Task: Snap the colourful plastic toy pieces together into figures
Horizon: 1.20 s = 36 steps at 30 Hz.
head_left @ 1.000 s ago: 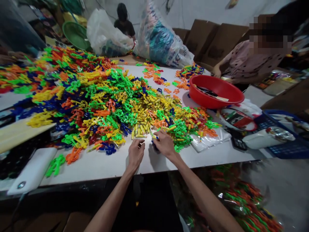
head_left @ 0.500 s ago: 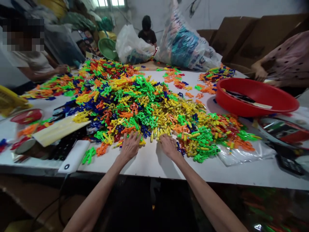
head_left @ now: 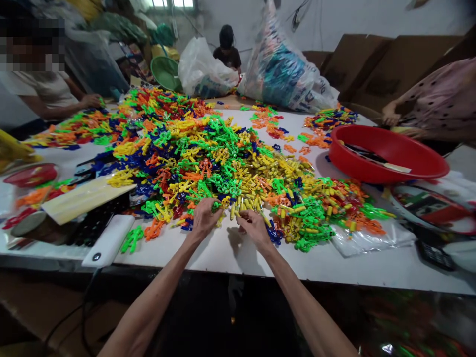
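Note:
A big heap of small plastic toy parts [head_left: 208,153] in yellow, green, orange and blue covers the white table [head_left: 223,253]. Both my hands rest at its near edge. My left hand [head_left: 204,218] has its fingers curled into green and yellow pieces. My right hand [head_left: 253,225] pinches small yellow pieces [head_left: 243,206] at the heap's front. The two hands are a palm's width apart.
A red basin [head_left: 386,153] stands at the right with a person's arm [head_left: 427,106] behind it. Another person sits at the far left [head_left: 44,94], a third at the back [head_left: 227,49]. Large plastic bags [head_left: 286,74], a white device [head_left: 107,240] and clear bags [head_left: 372,238] lie around.
My hands went from lying flat against the heap to curled and pinching pieces, and drew slightly closer together. The view shifted a little to the left.

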{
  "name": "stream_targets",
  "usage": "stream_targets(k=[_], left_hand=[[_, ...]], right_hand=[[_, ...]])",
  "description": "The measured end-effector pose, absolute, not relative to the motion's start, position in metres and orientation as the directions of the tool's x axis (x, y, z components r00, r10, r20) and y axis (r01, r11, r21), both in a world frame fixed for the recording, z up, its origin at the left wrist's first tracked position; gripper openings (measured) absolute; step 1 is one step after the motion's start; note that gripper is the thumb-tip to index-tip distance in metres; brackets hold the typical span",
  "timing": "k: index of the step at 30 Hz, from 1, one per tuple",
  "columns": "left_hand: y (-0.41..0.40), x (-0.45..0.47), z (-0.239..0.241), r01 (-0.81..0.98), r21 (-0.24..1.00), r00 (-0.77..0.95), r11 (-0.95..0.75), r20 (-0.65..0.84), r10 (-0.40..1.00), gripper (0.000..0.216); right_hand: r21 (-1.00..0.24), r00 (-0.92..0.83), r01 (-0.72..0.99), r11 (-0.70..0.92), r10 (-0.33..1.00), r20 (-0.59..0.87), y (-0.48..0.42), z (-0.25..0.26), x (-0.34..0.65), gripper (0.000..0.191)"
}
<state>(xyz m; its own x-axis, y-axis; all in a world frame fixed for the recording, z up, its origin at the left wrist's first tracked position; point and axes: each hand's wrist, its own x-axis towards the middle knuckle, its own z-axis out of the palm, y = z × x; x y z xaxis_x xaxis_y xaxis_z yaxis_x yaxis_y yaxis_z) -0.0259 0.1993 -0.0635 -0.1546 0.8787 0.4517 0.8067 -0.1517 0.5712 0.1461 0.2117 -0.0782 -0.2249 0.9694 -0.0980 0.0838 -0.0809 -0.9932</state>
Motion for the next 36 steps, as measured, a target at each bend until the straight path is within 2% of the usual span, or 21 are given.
stream_targets(k=[4, 7, 9, 12, 18, 25, 28, 30, 33, 36], left_hand=[[0.204, -0.008, -0.055, 0.496, 0.864, -0.348, -0.088, 0.291, 0.891, 0.021], [0.209, -0.003, -0.049, 0.267, 0.964, -0.385, -0.004, 0.111, 0.916, 0.039], [0.212, -0.005, -0.047, 0.136, 0.989, -0.402, 0.055, 0.005, 0.915, 0.051], [0.217, -0.01, -0.047, -0.043, 0.995, -0.468, 0.094, -0.104, 0.878, 0.052], [0.22, -0.019, -0.053, -0.403, 0.908, -0.649, -0.117, -0.193, 0.736, 0.044], [0.197, 0.001, -0.053, -0.573, 0.819, -0.482, -0.031, -0.306, 0.821, 0.037], [0.187, 0.012, -0.053, -0.696, 0.717, -0.384, 0.025, -0.402, 0.831, 0.028], [0.182, 0.018, -0.053, -0.75, 0.661, -0.327, 0.041, -0.423, 0.845, 0.024], [0.176, 0.021, -0.052, -0.702, 0.712, -0.415, -0.017, -0.389, 0.822, 0.023], [0.168, 0.018, -0.046, -0.557, 0.83, -0.482, 0.034, -0.356, 0.801, 0.023]], right_hand=[[-0.958, -0.168, -0.21, -0.194, 0.973, -0.16, 0.212, -0.075, 0.124, 0.037], [-0.954, -0.17, -0.258, -0.152, 0.979, -0.11, 0.219, -0.074, 0.112, 0.036], [-0.966, -0.213, -0.228, -0.119, 0.975, -0.07, 0.223, -0.073, 0.109, 0.035], [-0.978, -0.286, -0.178, -0.112, 0.956, -0.057, 0.226, -0.071, 0.111, 0.033], [-0.979, -0.208, -0.142, -0.144, 0.972, -0.113, 0.217, -0.068, 0.121, 0.033], [-0.939, -0.143, -0.276, -0.204, 0.975, -0.17, 0.207, -0.064, 0.112, 0.032], [-0.964, -0.076, -0.221, -0.15, 0.988, -0.136, 0.203, -0.063, 0.109, 0.03], [-0.991, -0.022, -0.121, -0.051, 0.999, -0.048, 0.199, -0.064, 0.11, 0.027], [-0.998, -0.057, 0.007, 0.061, 0.997, 0.06, 0.195, -0.065, 0.119, 0.027], [-1.0, -0.145, 0.023, -0.012, 0.989, -0.015, 0.197, -0.061, 0.139, 0.035]])
